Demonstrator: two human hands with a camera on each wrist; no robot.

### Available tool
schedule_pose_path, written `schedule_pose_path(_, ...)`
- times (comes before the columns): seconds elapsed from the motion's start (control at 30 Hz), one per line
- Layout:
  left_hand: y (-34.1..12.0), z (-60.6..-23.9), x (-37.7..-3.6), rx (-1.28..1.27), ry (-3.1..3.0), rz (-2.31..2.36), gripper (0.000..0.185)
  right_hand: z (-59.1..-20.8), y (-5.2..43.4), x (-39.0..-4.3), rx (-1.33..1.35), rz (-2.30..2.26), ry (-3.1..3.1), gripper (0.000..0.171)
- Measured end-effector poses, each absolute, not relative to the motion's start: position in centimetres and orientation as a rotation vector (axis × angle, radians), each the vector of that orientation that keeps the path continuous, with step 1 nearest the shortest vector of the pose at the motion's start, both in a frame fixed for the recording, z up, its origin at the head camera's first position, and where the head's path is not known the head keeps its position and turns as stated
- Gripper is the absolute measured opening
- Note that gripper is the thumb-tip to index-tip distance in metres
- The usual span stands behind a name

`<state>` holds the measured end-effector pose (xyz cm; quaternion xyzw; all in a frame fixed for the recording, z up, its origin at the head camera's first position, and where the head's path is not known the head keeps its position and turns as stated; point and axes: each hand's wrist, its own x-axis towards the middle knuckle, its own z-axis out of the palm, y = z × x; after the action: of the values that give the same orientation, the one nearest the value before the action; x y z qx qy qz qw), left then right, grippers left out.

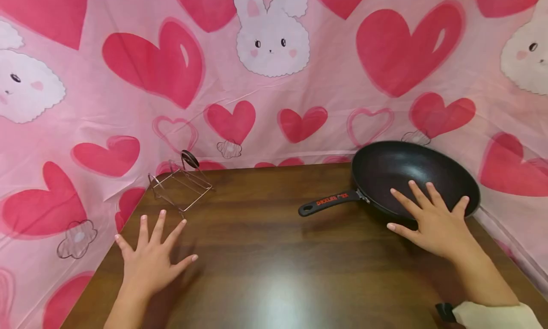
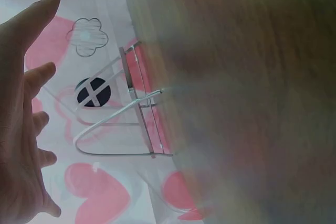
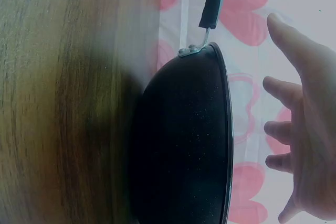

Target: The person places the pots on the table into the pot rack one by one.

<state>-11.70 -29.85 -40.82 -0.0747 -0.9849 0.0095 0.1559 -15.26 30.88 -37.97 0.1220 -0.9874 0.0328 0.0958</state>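
- The left hand [image 1: 147, 257] hovers over the near left part of the dark wooden table [image 1: 265, 253], fingers straight and spread apart, holding nothing; the left wrist view shows the same open palm [image 2: 23, 129] with nothing in it.
- Just beyond its fingertips stands a wire rack [image 1: 181, 184] at the table's back left corner, upright and untouched, with a small dark round knob at its top; hand and rack are near but apart.
- A black frying pan [image 1: 411, 174] sits at the back right of the table, its black handle [image 1: 329, 203] pointing left toward the middle.
- The right hand [image 1: 432, 219] is over the pan's near rim, fingers spread and straight; the right wrist view shows the fingers [image 3: 294, 129] apart from the pan's rim, so it is not gripped.
- A pink cloth [image 1: 274, 81] with hearts and rabbits hangs behind and beside the table.
- Judging from this, the work is at its very start: neither rack nor pan is held or moved, and all handling of them appears left to do.
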Motion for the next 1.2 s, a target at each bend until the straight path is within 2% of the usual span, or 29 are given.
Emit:
schedule_pose_path(0.73, -28.4, -41.0, -12.6, -0.255, -2.773, -0.037, 0.085, -38.5, 29.7, -14.5, 0.423, 0.184, -2.832, 0.089)
schedule_pose_path(1.2, -27.1, -41.2, -13.1, -0.296, -2.772, -0.116, 0.085, -40.0, 28.3, -14.7, 0.57, 0.272, -2.644, 0.087)
